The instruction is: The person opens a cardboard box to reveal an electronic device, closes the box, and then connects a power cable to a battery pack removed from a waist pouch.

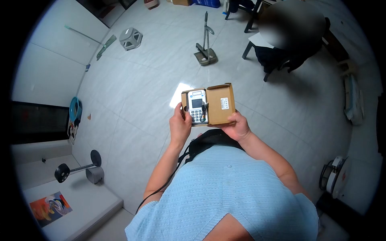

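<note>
In front of my body an opened small cardboard box [215,115] is held up, its lid folded out to the right. Inside its left half lies a white card payment terminal [196,103] with a dark screen and a keypad. A small dark cable [204,112] rests over the terminal's right side. My left hand [180,125] grips the box's left edge, the thumb near the terminal's lower left corner. My right hand [236,126] pinches the lid's lower right corner, below a white label [224,103] inside the lid.
A long-handled dustpan [207,57] and a grey stool [131,39] stand on the tiled floor ahead. At upper right a person [277,56] sits by a table. A fan [335,176] is at right; a white ledge [86,203] is at lower left.
</note>
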The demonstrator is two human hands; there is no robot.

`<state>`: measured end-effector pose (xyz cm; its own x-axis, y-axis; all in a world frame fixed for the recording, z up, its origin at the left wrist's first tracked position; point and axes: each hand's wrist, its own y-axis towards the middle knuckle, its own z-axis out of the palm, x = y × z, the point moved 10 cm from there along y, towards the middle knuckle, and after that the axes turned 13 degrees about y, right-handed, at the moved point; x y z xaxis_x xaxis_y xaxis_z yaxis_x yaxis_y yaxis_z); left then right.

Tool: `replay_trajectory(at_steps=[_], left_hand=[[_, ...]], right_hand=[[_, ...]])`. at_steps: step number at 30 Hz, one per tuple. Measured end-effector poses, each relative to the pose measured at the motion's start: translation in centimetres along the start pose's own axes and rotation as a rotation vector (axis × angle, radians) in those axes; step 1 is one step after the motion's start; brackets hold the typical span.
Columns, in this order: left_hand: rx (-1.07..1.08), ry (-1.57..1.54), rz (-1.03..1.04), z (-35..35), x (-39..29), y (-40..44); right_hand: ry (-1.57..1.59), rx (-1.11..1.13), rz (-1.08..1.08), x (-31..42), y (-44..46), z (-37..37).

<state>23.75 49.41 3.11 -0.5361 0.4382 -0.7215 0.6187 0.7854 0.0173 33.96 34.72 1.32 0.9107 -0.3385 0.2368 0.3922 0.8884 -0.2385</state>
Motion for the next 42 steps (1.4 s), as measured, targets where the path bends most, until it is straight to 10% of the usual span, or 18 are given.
replay_trajectory(at_steps=[16,21,27,42], left_hand=[[0.055,-0.203,-0.014,-1.7,-3.3,-1.4],[-0.183,0.362,0.483,-3.4,-11.5,-3.7],[-0.196,0.333,0.460,-0.8,-11.3,-3.0],[0.085,-0.414,-0.178,2.4,-0.2,-2.2]], right_hand=[[0.117,0.037,-0.044,0.0,-2.0,1.5],[0.093,0.043,-0.113,0.4,-2.8,2.4],[0.059,0.045,-0.093,1.2,-3.2,1.5],[0.099,0.023,-0.048,1.5,-3.9,0.2]])
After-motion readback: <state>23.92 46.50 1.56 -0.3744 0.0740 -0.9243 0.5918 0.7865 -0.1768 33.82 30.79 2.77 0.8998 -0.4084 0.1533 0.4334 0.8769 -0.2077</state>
